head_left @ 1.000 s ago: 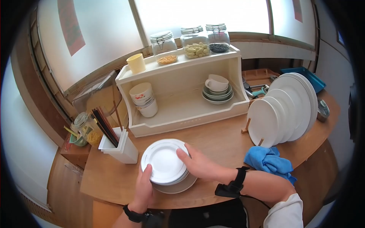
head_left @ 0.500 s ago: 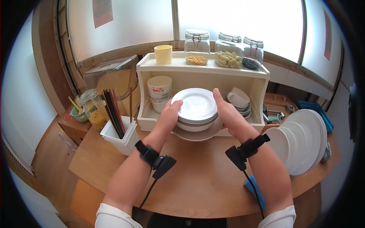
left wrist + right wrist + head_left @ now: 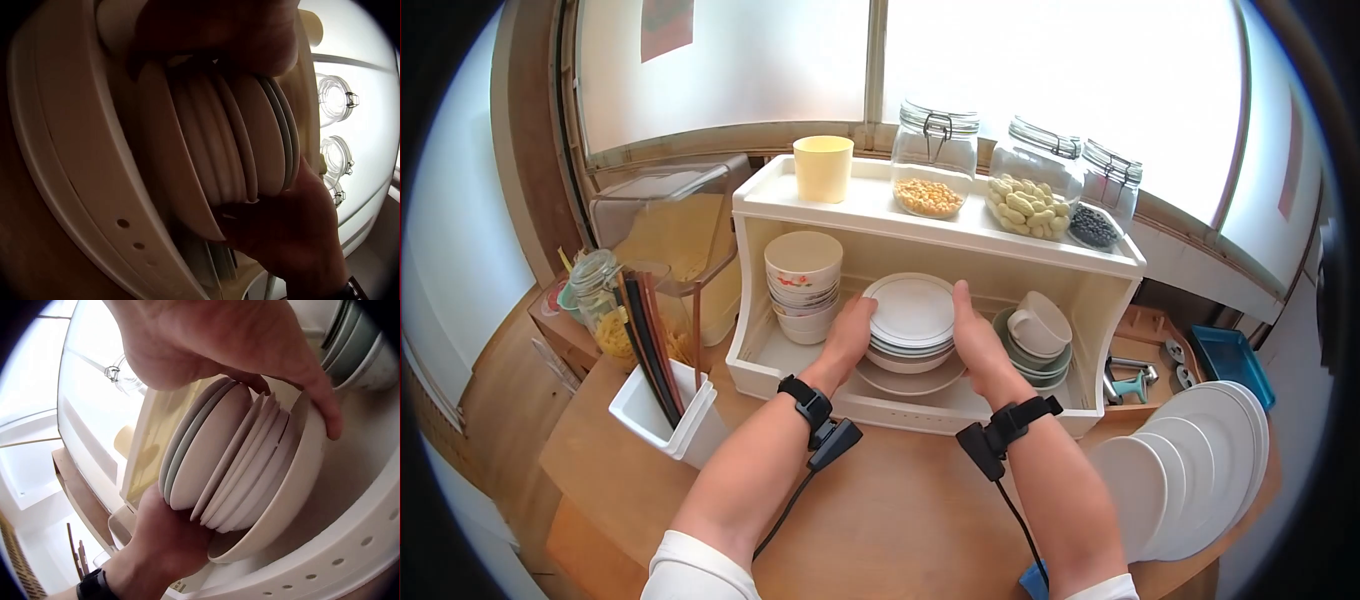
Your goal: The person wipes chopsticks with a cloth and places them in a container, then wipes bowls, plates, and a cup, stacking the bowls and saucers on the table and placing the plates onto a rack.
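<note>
Left hand (image 3: 847, 338) and right hand (image 3: 982, 340) grip opposite sides of a stack of smooth, round dishes (image 3: 911, 310), thin-rimmed plates nested above a wider, deep-curved bowl (image 3: 275, 525). It is within the lower bay of the cream shelf unit (image 3: 820, 221), behind the raised lip; contact with its floor cannot be told. From the stack, floral-printed bowls (image 3: 804, 268) are at ten o'clock, a glossy cup (image 3: 1041, 326) at three, and flat white plates (image 3: 1135, 490) at four, on the wood-grained worktop (image 3: 880, 515).

frosted windows (image 3: 1060, 80), glowing bright | wooden table (image 3: 890, 510) | wooden floor (image 3: 495, 410), left | pale wall (image 3: 1290, 300), right
</note>
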`<state>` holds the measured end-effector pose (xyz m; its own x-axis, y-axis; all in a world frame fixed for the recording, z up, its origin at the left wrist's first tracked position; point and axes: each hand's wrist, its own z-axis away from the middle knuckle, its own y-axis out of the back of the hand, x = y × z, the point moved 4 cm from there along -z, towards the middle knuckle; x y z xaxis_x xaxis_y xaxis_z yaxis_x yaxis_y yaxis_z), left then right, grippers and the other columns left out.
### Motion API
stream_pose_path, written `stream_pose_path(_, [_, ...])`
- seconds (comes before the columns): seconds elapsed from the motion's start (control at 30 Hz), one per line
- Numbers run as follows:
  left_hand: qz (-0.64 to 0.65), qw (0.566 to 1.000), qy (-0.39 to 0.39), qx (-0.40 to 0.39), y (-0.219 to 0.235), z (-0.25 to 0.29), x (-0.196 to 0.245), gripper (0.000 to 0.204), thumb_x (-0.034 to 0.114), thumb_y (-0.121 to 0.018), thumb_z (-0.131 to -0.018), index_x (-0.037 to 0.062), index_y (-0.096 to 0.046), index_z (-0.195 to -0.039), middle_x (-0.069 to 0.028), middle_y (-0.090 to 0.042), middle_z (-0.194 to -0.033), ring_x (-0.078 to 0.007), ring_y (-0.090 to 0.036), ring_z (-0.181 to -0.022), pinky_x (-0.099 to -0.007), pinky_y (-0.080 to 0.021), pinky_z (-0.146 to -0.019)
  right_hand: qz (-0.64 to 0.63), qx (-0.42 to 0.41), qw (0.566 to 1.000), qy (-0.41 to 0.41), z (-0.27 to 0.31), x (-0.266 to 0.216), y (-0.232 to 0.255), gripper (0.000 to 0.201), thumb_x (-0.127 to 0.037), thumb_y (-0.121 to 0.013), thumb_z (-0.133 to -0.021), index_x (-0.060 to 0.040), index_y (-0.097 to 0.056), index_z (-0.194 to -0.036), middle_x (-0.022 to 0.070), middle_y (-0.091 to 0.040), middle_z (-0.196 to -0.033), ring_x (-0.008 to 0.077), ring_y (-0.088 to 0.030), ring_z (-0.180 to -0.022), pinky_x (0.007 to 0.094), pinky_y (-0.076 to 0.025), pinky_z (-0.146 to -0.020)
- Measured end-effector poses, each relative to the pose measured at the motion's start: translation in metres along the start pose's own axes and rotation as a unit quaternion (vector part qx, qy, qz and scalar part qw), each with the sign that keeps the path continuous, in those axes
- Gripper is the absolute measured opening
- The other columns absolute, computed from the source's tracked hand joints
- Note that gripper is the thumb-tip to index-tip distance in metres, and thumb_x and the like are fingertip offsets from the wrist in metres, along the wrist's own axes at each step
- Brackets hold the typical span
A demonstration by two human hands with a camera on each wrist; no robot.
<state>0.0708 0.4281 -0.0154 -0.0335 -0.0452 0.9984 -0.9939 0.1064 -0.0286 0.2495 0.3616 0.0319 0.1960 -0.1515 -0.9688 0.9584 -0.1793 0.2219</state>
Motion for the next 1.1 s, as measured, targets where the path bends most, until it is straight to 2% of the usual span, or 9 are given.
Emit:
stream_pose_path(0.07, [0.013, 1.0, 0.006, -0.003, -0.003, -0.005, -0.005, 0.052, 0.037, -0.046, -0.091, -0.0034, -0.054, -0.122, -0.0107, -0.057, -0.121, -0.0185, -0.048, -0.111, -0.0295, -0.031, -0.099, 0.034, -0.028, 0.999, -0.014, -0.014, 0.01, -0.002, 0.092, -0.076, -0.027, -0.088, -0.0081, -0.023, -0.15, 0.0164, -0.026, -0.154, 0.0365, -0.023, -0.139, 0.0596, -0.028, -0.102])
stream_pose_path(0.37, [-0.069, 0.998, 0.007, 0.0, -0.005, -0.038, -0.036, 0.053, 0.033, -0.039, -0.094, -0.0068, -0.047, -0.129, -0.0178, -0.053, -0.129, -0.024, -0.047, -0.118, -0.032, -0.03, -0.103, 0.03, -0.018, 0.998, -0.043, -0.054, 0.047, -0.004, 0.093, -0.074, -0.028, -0.089, -0.0024, -0.023, -0.149, 0.0167, -0.024, -0.154, 0.0323, -0.018, -0.142, 0.0535, -0.021, -0.109])
stream_pose_path(0.4, [-0.075, 0.997, -0.001, -0.006, -0.006, -0.039, -0.036, 0.058, 0.035, -0.039, -0.092, -0.0068, -0.046, -0.131, -0.0225, -0.052, -0.131, -0.0308, -0.046, -0.122, -0.0351, -0.031, -0.104, 0.032, -0.02, 0.998, -0.047, -0.054, 0.047, -0.005, 0.093, -0.074, -0.028, -0.089, -0.0024, -0.023, -0.149, 0.0167, -0.024, -0.154, 0.0323, -0.018, -0.142, 0.0535, -0.021, -0.109])
stream_pose_path(0.47, [-0.081, 0.997, -0.009, -0.011, -0.007, -0.044, -0.039, 0.062, 0.038, -0.038, -0.089, -0.0069, -0.045, -0.132, -0.0272, -0.051, -0.132, -0.0376, -0.046, -0.126, -0.0382, -0.032, -0.105, 0.024, 0.033, 0.999, -0.025, -0.052, 0.04, -0.004, 0.091, -0.069, -0.028, -0.092, 0.0075, -0.033, -0.142, 0.0268, -0.037, -0.145, 0.0352, -0.033, -0.137, 0.0361, -0.027, -0.11])
stream_pose_path(0.73, [-0.126, 0.989, -0.057, 0.043, -0.01, -0.049, -0.041, 0.07, 0.048, -0.037, -0.094, -0.0092, -0.041, -0.135, -0.0331, -0.047, -0.132, -0.0429, -0.042, -0.127, -0.0392, -0.031, -0.107, 0.021, 0.054, 0.998, 0.023, -0.043, 0.04, 0.001, 0.083, -0.063, -0.032, -0.094, 0.0071, -0.04, -0.138, 0.0275, -0.046, -0.137, 0.0352, -0.042, -0.131, 0.0348, -0.031, -0.106])
stream_pose_path(0.87, [-0.194, 0.974, -0.074, 0.089, -0.023, -0.018, -0.017, 0.072, 0.051, -0.034, -0.096, -0.0096, -0.041, -0.134, -0.035, -0.043, -0.133, -0.0432, -0.037, -0.13, -0.0421, -0.028, -0.109, 0.113, 0.081, 0.988, 0.06, -0.017, 0.034, 0.0, 0.077, -0.055, -0.046, -0.093, 0.0099, -0.043, -0.134, 0.0251, -0.055, -0.127, 0.0316, -0.051, -0.12, 0.0341, -0.037, -0.101])
stream_pose_path(0.93, [-0.257, 0.925, -0.191, 0.203, -0.034, 0.011, 0.004, 0.066, 0.046, -0.034, -0.099, -0.0093, -0.041, -0.133, -0.0359, -0.037, -0.137, -0.0415, -0.032, -0.133, -0.0445, -0.024, -0.11, 0.119, 0.116, 0.982, 0.09, 0.0, 0.032, 0.001, 0.071, -0.049, -0.053, -0.092, 0.0121, -0.047, -0.128, 0.0271, -0.061, -0.116, 0.035, -0.059, -0.109, 0.0344, -0.043, -0.094])
stream_pose_path(1.0, [-0.206, 0.935, -0.236, 0.165, -0.042, 0.045, 0.023, 0.06, 0.041, -0.033, -0.1, -0.0087, -0.04, -0.133, -0.0341, -0.035, -0.138, -0.0399, -0.03, -0.133, -0.0441, -0.022, -0.111, 0.182, 0.099, 0.961, 0.184, 0.016, 0.027, -0.001, 0.056, -0.043, -0.057, -0.089, 0.0083, -0.057, -0.113, 0.0297, -0.063, -0.108, 0.0421, -0.059, -0.108, 0.0413, -0.045, -0.092])
stream_pose_path(1.1, [-0.075, 0.954, -0.287, 0.038, -0.043, 0.114, 0.032, 0.048, 0.029, -0.029, -0.104, -0.0072, -0.038, -0.135, -0.0257, -0.038, -0.139, -0.0358, -0.033, -0.132, -0.0423, -0.023, -0.111, 0.244, 0.122, 0.941, 0.203, 0.032, 0.044, 0.004, 0.054, -0.039, -0.061, -0.086, 0.0091, -0.06, -0.11, 0.0302, -0.064, -0.101, 0.0425, -0.061, -0.101, 0.0425, -0.047, -0.088])
